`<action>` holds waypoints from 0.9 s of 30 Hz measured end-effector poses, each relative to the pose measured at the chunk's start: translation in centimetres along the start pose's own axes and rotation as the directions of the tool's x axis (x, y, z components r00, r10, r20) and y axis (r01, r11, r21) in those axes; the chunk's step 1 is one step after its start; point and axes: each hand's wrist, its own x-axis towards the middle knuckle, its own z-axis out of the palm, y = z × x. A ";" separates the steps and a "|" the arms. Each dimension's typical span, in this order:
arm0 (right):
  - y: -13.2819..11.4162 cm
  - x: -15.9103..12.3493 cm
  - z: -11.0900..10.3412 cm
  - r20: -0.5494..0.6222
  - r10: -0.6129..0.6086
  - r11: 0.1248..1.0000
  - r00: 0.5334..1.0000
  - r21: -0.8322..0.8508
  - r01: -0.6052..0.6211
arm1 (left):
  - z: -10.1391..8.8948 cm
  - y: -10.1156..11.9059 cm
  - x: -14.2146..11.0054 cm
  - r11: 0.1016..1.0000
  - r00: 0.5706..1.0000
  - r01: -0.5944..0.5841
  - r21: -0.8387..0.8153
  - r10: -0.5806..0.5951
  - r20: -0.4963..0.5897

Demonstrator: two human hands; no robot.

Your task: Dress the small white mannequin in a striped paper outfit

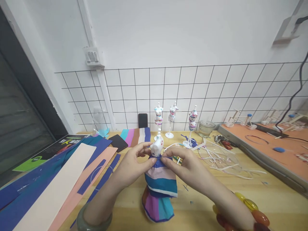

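Observation:
A small white dress-form mannequin [157, 146] stands upright in front of me, with a striped skirt [160, 178] of blue, pale pink and teal around its waist. Beneath that flares a second layer [158, 207] with purple and turquoise panels. From the left, my left hand [134, 162] pinches the blue waistband, its thumb pressed to the front and its fingers around the mannequin's side. My right hand [181, 162] grips the same waistband from the right between thumb and forefinger. The mannequin's stand is hidden by the skirt.
Three more mannequins [192, 120] stand by the tiled wall, near a glass bowl [206, 128]. Coloured fabric strips [55, 186] cover the left side. Striped fabric [137, 137] and phones [142, 121] lie behind. Tangled white strips [223, 157] and an orange board [269, 144] are at right.

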 end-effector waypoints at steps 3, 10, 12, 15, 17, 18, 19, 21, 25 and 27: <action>-0.3 -0.2 -0.1 0.018 -0.028 0.999 0.999 -0.030 0.029 | 0.0 0.0 0.0 1.000 1.000 0.011 -0.003 -0.011 -0.002; -0.7 -0.2 -0.3 0.063 -0.055 0.997 0.996 0.055 0.052 | 0.2 0.3 0.1 1.000 1.000 0.012 0.015 -0.012 -0.005; -0.5 -0.1 -0.2 0.060 -0.033 0.997 0.998 0.076 0.029 | 0.2 0.5 0.0 1.000 1.000 0.012 0.008 -0.012 0.015; -0.3 -0.1 -0.1 0.047 0.005 0.994 0.999 0.110 -0.010 | 0.2 0.8 -0.1 1.000 0.999 0.006 -0.017 -0.005 0.036; -0.1 0.0 0.0 0.038 0.024 0.991 0.999 0.131 -0.029 | 0.2 0.9 -0.2 1.000 0.999 0.006 -0.031 -0.005 0.047; -0.1 0.0 0.0 0.034 0.032 0.990 0.999 0.138 -0.036 | 0.2 0.9 -0.3 0.999 0.999 0.008 -0.036 -0.006 0.051; 0.0 0.0 0.1 0.030 0.039 0.989 0.999 0.142 -0.043 | 0.2 0.9 -0.3 0.999 0.999 0.010 -0.040 -0.008 0.052; 0.0 0.1 0.2 0.015 0.049 0.988 0.999 0.146 -0.051 | 0.2 0.8 -0.3 0.999 0.999 0.017 -0.044 -0.015 0.048; 0.1 0.0 0.2 0.002 0.047 0.990 0.999 0.134 -0.047 | 0.1 0.7 -0.3 0.999 0.999 0.032 -0.014 -0.032 0.025; 0.1 0.0 0.1 0.014 0.053 0.991 0.999 0.122 -0.054 | 0.0 0.8 -0.3 1.000 0.999 0.026 0.003 -0.026 0.022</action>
